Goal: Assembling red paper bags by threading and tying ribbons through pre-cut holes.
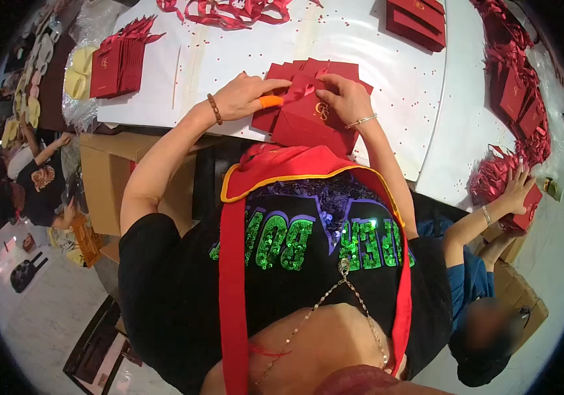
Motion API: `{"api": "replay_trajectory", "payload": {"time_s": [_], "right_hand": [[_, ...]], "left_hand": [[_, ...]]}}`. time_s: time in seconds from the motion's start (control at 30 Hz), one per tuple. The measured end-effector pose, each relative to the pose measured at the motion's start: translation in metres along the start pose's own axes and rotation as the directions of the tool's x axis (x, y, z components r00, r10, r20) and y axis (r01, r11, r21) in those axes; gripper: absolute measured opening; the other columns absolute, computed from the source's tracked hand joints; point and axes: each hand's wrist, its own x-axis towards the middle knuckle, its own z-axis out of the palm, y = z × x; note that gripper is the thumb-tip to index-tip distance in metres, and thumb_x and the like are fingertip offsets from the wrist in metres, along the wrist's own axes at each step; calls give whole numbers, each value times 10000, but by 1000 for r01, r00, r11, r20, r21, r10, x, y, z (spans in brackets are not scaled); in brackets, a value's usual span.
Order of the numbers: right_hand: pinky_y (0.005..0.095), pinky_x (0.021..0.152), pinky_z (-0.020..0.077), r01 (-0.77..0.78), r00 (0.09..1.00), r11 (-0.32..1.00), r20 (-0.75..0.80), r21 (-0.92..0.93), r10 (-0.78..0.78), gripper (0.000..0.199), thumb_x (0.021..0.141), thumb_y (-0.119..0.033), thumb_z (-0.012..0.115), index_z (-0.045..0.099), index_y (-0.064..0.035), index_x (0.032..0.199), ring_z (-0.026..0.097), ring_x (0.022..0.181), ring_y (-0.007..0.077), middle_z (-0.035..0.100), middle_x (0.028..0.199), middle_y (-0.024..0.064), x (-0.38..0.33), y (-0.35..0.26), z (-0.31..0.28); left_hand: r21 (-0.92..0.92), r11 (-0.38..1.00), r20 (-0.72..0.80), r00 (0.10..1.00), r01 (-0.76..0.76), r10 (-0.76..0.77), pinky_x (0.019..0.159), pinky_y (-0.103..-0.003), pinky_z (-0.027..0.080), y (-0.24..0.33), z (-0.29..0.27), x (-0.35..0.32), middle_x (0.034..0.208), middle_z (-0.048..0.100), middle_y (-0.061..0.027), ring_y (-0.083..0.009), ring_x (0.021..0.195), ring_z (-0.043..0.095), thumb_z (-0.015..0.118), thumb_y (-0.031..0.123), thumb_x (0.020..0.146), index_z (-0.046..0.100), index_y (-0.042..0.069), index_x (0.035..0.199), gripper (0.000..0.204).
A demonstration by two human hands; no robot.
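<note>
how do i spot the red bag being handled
At the near edge of the white table, the left hand and right hand reach over piled red bags. The top bag lies closest to that edge; unlike those beneath, it shows its gold emblem.

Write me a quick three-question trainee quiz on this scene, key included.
1. Which wrist wears the brown beaded bracelet: A) left, or B) right?
2. True or false: the left hand and the right hand are both at the dark red paper bags by the near edge of the white table.
3. Fill in the colour: the snug tube-like cover worn on the left hand is ____.

Key: 1. A; 2. True; 3. Orange.
</note>
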Motion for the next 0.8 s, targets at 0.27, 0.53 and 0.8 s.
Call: {"api": "replay_trajectory", "payload": {"time_s": [0.27, 0.53, 0.8], "right_hand": [[385, 688, 469, -61, 998, 993, 30, 99, 58, 318, 741, -311, 638, 619, -131, 1002, 607, 797, 308, 639, 836, 136, 2, -2, 9], [390, 688, 468, -65, 997, 994, 36, 86, 62, 304, 747, -313, 634, 612, -155, 1005, 608, 801, 303, 638, 839, 133, 2, 5, 9], [396, 676, 470, -32, 999, 999, 2, 33, 32, 286, 750, -300, 630, 610, -163, 1000, 609, 764, 307, 641, 812, 120, 0, 2, 5]], "left_hand": [[-469, 867, -76, 970, 170, -231, 565, -251, 438, -31, -13, -44, 656, 568, -34, -114, 566, 511, 565, 153, 829, 540, 139, 1156, 328], [-763, -575, -383, 923, -296, 34, 727, -285, 383, -14, -28, -46, 980, 504, -101, -140, 809, 452, 553, 136, 815, 440, -16, 1211, 438], [-733, -449, -482, 856, -511, -187, 1023, -383, 316, 7, -37, -13, 1303, 374, -155, -243, 1224, 363, 484, -102, 761, 311, -14, 1302, 575]]}}
